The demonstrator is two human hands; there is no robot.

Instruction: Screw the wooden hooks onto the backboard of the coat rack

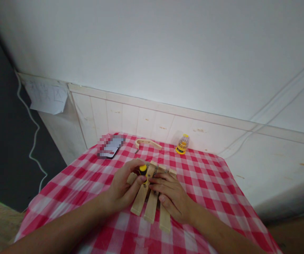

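Bench (62,197) in red-and-white checked cloth (210,183) bears a slatted wooden piece (152,209), the right hand (175,195) laid across it (whether gripping, I cannot tell), with a phone (114,145), curved wooden part (150,142) and yellow bit case (182,145) behind, and a yellow-and-black screwdriver (142,169) pinched in the left hand (124,183).

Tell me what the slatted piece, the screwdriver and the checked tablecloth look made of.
Slatted piece: probably bare wood, matte, judging by its pale tan colour.
Screwdriver: handle likely smooth plastic, from its solid bright yellow; the black part could be rubber.
Checked tablecloth: seemingly thin matte fabric, as it drapes and wrinkles; possibly plastic-coated.
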